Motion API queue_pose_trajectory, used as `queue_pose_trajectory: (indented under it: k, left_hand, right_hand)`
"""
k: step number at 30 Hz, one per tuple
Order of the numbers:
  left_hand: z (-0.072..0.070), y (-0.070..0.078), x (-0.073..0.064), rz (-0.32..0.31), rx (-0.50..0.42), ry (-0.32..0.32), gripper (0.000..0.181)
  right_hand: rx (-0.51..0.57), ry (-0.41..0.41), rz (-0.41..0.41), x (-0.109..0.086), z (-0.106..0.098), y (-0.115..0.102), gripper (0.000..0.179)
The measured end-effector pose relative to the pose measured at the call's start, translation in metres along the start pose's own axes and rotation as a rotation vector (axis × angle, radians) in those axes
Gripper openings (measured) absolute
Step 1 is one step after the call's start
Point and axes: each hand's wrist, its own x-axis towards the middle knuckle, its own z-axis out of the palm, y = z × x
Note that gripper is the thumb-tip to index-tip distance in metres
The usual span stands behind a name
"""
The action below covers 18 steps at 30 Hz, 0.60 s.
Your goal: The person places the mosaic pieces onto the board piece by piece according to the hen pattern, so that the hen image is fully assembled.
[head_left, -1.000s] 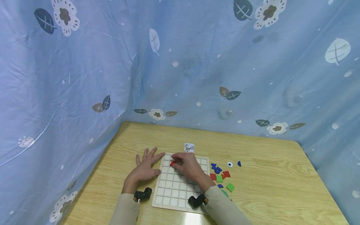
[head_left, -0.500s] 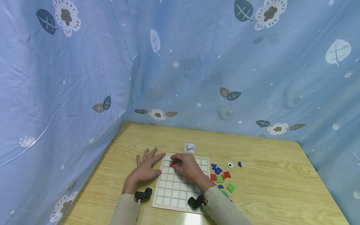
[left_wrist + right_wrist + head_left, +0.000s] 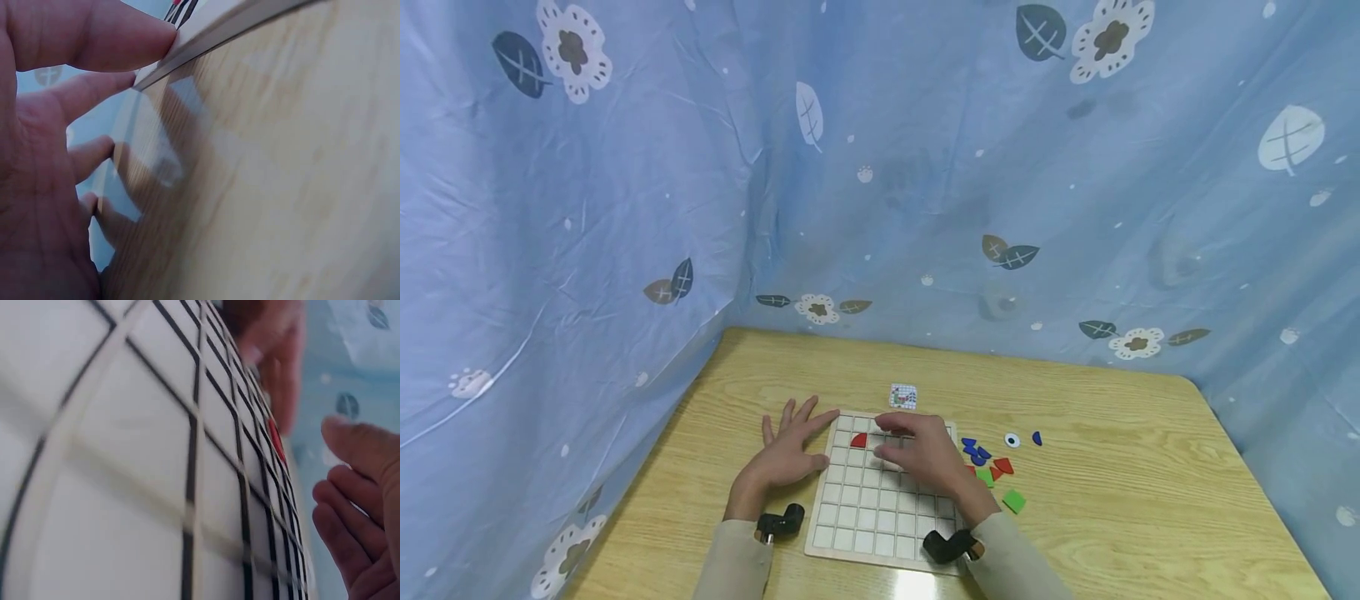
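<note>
Table [image 3: 1120, 475] extends rightward; left hand [image 3: 781, 455] touching board [image 3: 870, 497] edge.

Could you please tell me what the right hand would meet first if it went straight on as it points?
The right hand would probably meet the red piece on the grid board first, though the hand's height is unclear, so it might pass over.

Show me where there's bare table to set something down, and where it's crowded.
The table is barest on the right, between the outermost blue piece, the curtain and the right edge. A smaller patch lies far left, between the curtain, the card and the left hand. It's crowded just right of the grid board, among the loose pieces.
</note>
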Motion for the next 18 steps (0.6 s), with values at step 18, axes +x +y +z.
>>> queue_pose_trajectory:
  k: [18]
  left_hand:
    - [0.001, -0.001, 0.0, -0.002, 0.007, 0.0, 0.084]
  right_hand:
    - [0.143, 0.269, 0.179, -0.104, -0.105, 0.059, 0.047]
